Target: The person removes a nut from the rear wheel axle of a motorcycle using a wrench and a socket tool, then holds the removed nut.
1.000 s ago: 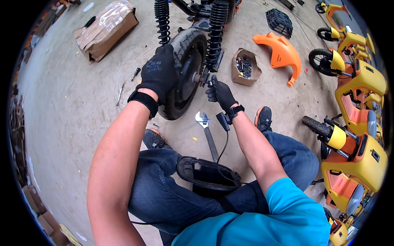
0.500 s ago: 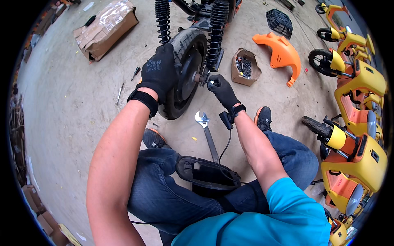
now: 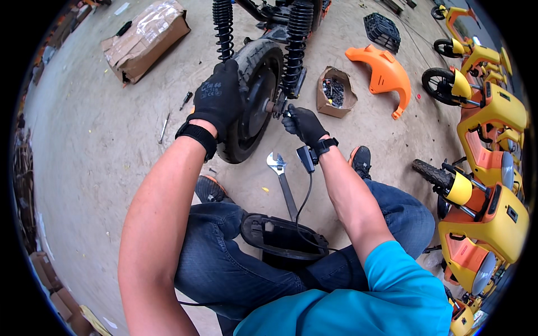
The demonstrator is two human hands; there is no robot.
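Observation:
A wheel with a black tyre (image 3: 251, 59) stands between two spring shock absorbers in front of me. My left hand (image 3: 217, 98), in a black glove, lies against the tyre's left side, below the left shock absorber (image 3: 222, 28). Its fingers curl inward, and what they grip is hidden. On the other side, the right shock absorber (image 3: 296, 47) comes down to a threaded axle end (image 3: 270, 106). My gloved right hand (image 3: 304, 124) is beside that axle end, fingers pinched together on a small piece, too hidden to name. An adjustable wrench (image 3: 284, 182) lies on the floor below the wheel.
A carton of small hardware (image 3: 336, 106) and an orange fender (image 3: 386, 75) are at right. Farther off lie a black crate (image 3: 382, 32) and a taped box (image 3: 145, 39). Yellow scooters (image 3: 485, 207) line the right side. A black bin (image 3: 286, 238) sits between my legs.
My right hand has turned at the wrist, its fingers still pinched near the axle end. The small box on that wrist has tilted with it. My left hand has barely shifted.

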